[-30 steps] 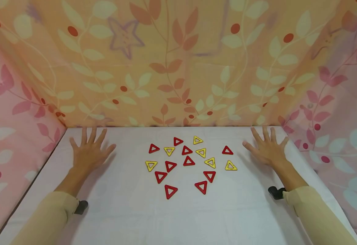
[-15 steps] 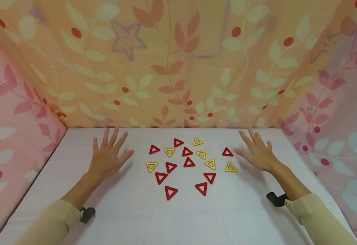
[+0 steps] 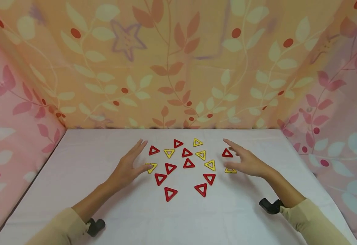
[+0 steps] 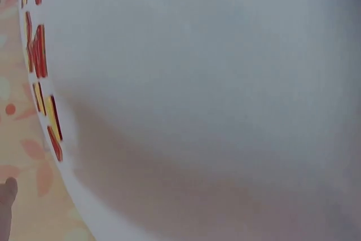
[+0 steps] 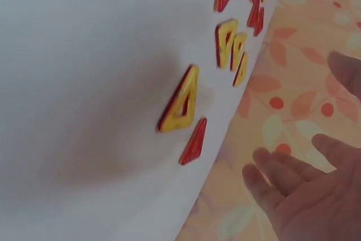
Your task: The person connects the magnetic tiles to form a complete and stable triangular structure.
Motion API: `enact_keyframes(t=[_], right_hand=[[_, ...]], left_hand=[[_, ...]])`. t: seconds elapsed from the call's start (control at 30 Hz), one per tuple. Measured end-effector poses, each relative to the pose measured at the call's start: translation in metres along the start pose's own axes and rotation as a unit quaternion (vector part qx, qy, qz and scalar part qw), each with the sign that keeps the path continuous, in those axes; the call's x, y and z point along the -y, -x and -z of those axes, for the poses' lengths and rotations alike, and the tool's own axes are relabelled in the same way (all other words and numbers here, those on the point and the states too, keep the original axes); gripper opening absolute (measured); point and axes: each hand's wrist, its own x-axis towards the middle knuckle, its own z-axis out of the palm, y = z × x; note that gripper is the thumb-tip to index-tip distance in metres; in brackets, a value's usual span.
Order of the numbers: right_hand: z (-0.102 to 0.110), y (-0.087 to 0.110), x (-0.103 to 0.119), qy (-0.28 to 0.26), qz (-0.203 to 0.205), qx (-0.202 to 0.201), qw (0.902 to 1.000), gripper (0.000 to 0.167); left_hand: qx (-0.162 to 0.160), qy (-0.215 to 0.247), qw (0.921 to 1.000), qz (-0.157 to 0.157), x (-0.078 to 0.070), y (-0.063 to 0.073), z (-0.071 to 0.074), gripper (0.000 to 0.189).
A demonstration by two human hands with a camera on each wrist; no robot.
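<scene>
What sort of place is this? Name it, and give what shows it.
Probably a small staged booth for tabletop work: a white table, leaf-print cloth hung behind it and at both sides, and red and yellow triangles spread out on it.

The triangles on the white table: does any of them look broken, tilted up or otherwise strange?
No, nothing stands out. The triangles lie flat at mixed angles, and none looks broken. The left hand partly hides the leftmost yellow triangle, so I cannot check that one fully.
</scene>
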Motion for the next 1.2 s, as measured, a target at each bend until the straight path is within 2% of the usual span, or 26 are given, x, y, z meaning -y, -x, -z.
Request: enact_keyframes(t=[0.2,0.37,0.6,0.87,1.2], right_hand=[[-0.014,0.001,0.001,-0.048,0.041,0.021,0.9978,0.079],[-0.026,0.002,0.005,-0.066,0.065,0.039,0.9950,0.072],[-0.039,0.003,0.011,-0.069,0.088,0.067,0.9915,0.071],[-0.051,0.003,0.014,-0.093,0.110,0.100,0.9845,0.061],[-0.067,0.003,0.020,-0.068,0.116,0.121,0.9835,0.053]], left_hand=[[0.021,0.044,0.9985,-0.024,-0.008,0.006,-0.013,0.096],[0.064,0.068,0.9947,-0.044,-0.014,0.010,-0.021,0.097],[0.127,0.118,0.9834,-0.052,-0.019,0.015,-0.031,0.085],[0.174,0.099,0.9771,-0.073,-0.023,0.014,-0.039,0.069],[0.235,0.084,0.9664,-0.062,-0.029,0.013,-0.046,0.063]])
